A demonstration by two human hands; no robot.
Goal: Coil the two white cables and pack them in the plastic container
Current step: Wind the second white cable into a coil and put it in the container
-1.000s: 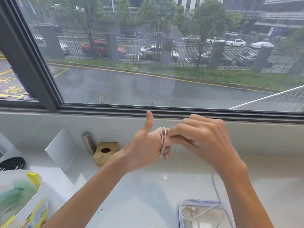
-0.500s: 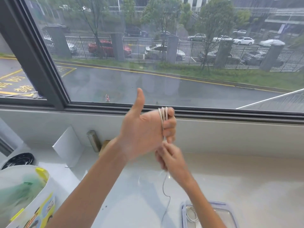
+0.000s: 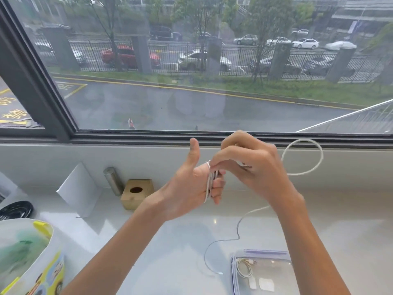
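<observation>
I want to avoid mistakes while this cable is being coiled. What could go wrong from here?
1. The turns of white cable sit near the fingertips of the left hand, so they might slide off and unravel.
2. The free loop beside the right hand could twist into a kink.
3. The loose tail trails on the sill beside the plastic container and might snag its rim.

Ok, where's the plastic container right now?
In the head view, the container sits on the white counter at bottom right, under the right forearm, with a coiled white cable already inside.
</observation>
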